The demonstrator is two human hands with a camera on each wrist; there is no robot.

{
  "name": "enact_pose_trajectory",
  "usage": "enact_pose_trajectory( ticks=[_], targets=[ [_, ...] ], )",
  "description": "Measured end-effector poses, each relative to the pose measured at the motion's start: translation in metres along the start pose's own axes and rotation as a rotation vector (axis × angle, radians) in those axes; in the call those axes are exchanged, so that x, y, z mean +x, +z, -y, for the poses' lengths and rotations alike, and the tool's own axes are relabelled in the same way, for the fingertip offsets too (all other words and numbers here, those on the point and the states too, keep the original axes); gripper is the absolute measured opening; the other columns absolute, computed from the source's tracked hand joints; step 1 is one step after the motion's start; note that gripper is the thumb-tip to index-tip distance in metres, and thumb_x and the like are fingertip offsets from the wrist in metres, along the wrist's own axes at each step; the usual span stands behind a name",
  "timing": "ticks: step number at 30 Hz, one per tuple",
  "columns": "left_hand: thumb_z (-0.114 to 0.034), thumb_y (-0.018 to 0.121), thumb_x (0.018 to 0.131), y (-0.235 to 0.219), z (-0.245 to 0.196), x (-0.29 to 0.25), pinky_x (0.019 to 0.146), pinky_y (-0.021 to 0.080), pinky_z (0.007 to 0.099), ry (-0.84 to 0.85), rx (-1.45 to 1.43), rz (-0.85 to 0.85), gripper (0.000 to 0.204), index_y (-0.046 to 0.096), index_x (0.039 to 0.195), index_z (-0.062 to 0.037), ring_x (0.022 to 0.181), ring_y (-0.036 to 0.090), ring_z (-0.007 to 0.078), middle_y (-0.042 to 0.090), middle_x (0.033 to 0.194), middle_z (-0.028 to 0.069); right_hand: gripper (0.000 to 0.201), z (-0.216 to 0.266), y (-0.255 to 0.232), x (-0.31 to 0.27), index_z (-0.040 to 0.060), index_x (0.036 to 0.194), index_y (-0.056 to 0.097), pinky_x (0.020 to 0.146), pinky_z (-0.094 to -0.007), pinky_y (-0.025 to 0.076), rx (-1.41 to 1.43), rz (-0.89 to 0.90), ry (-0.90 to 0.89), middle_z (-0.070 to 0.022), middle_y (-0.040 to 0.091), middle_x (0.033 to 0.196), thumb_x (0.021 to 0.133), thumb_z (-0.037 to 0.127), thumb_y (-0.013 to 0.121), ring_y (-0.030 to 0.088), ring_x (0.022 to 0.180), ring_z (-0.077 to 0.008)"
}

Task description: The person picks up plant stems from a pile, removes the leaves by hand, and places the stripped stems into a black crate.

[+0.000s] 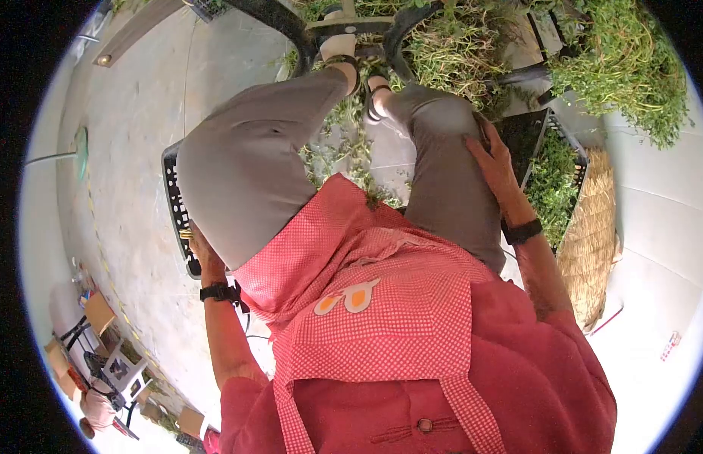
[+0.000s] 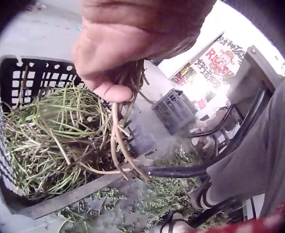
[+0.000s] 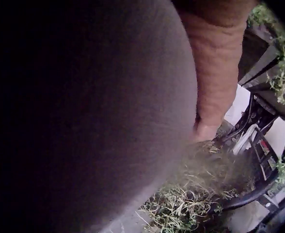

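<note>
In the left wrist view, my left hand point(image 2: 125, 46) grips a small bunch of plant stems point(image 2: 119, 131), their ends hanging below the thumb. Beneath and beside it stands a black plastic crate point(image 2: 33, 211) heaped with cut green stems point(image 2: 60, 131). The head view shows the left hand point(image 1: 208, 256) low beside the left thigh, partly hidden by the trouser leg, over the crate's edge point(image 1: 170, 181). My right hand point(image 1: 497, 165) rests on the outer side of the right knee, thumb spread from the fingers. In the right wrist view the trouser leg covers much of that hand point(image 3: 213, 73).
Leafy greens point(image 1: 457, 53) are piled at the front on a black-framed stand. A second crate of greens point(image 1: 552, 170) and a straw-coloured bundle point(image 1: 586, 234) stand to the right. Loose leaves point(image 1: 351, 144) lie on the floor between the feet. A grey crate point(image 2: 174, 111) stands farther off.
</note>
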State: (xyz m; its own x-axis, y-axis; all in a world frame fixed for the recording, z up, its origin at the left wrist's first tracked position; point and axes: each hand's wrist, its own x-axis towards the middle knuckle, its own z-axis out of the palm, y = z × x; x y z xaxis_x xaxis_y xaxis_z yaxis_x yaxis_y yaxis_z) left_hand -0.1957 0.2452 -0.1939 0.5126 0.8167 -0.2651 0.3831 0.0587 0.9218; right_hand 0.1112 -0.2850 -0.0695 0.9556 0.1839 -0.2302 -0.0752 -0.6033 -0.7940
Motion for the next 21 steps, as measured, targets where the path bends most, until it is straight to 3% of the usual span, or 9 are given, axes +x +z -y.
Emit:
enact_pose_trajectory(
  ticks=[2, 4, 5, 7, 15, 21],
  targets=[
    [-0.038, 0.05, 0.087, -0.005, 0.005, 0.001, 0.059, 0.048, 0.0336, 0.362, 0.321, 0.04, 0.037, 0.058, 0.091, -0.0015, 0.066, 0.059, 0.0209, 0.062, 0.078, 0.0089, 0.065, -0.003, 0.005, 0.006, -0.003, 0.13, 0.04, 0.101, -0.0368, 0.033, -0.093, -0.017, -0.037, -0.0234, 0.042, 0.133, 0.081, 0.033, 0.064, 0.04, 0.124, -0.0341],
    [-0.043, 0.048, 0.087, 0.021, -0.058, -0.03, 0.063, 0.048, 0.0331, -0.092, -0.026, 0.032, 0.044, 0.057, 0.094, -0.0006, 0.073, 0.058, 0.0188, 0.061, 0.087, 0.0064, 0.066, 0.016, 0.004, 0.002, -0.0038, 0.13, 0.039, 0.102, -0.0366, 0.032, -0.098, 0.021, -0.045, -0.0237, 0.041, 0.133, 0.081, 0.033, 0.063, 0.04, 0.124, -0.034],
    [-0.043, 0.048, 0.087, 0.027, -0.059, -0.031, 0.063, 0.048, 0.0331, -0.094, -0.027, 0.029, 0.044, 0.057, 0.094, -0.0006, 0.073, 0.058, 0.0188, 0.061, 0.087, 0.0064, 0.067, 0.023, 0.005, 0.001, -0.0047, 0.13, 0.038, 0.102, -0.0364, 0.032, -0.097, 0.056, -0.046, -0.0241, 0.041, 0.133, 0.081, 0.034, 0.063, 0.04, 0.125, -0.0339],
    [-0.043, 0.049, 0.087, 0.033, -0.055, -0.032, 0.063, 0.048, 0.0333, -0.295, -0.166, -0.139, 0.043, 0.056, 0.096, -0.0014, 0.073, 0.058, 0.0186, 0.061, 0.089, 0.0044, 0.068, 0.015, 0.009, 0.007, -0.0044, 0.131, 0.037, 0.102, -0.0364, 0.031, -0.107, 0.041, -0.061, -0.0244, 0.041, 0.133, 0.081, 0.035, 0.063, 0.04, 0.125, -0.0342],
    [-0.043, 0.049, 0.087, 0.022, -0.04, -0.037, 0.063, 0.048, 0.0333, -0.279, -0.229, 0.014, 0.043, 0.056, 0.096, -0.0014, 0.072, 0.058, 0.0187, 0.061, 0.088, 0.0045, 0.071, 0.013, 0.01, 0.012, -0.0036, 0.134, 0.034, 0.102, -0.0354, 0.032, -0.141, -0.015, -0.081, -0.0246, 0.041, 0.133, 0.082, 0.037, 0.061, 0.041, 0.124, -0.0333],
    [-0.042, 0.049, 0.087, 0.007, -0.002, -0.063, 0.063, 0.048, 0.0333, -0.439, -0.221, 0.152, 0.042, 0.056, 0.096, -0.0015, 0.072, 0.059, 0.0188, 0.061, 0.088, 0.0045, 0.069, 0.012, -0.005, -0.007, -0.0029, 0.135, 0.033, 0.102, -0.0333, 0.03, 0.155, 0.004, -0.128, -0.024, 0.041, 0.133, 0.083, 0.034, 0.059, 0.041, 0.124, -0.0304]
  ],
)
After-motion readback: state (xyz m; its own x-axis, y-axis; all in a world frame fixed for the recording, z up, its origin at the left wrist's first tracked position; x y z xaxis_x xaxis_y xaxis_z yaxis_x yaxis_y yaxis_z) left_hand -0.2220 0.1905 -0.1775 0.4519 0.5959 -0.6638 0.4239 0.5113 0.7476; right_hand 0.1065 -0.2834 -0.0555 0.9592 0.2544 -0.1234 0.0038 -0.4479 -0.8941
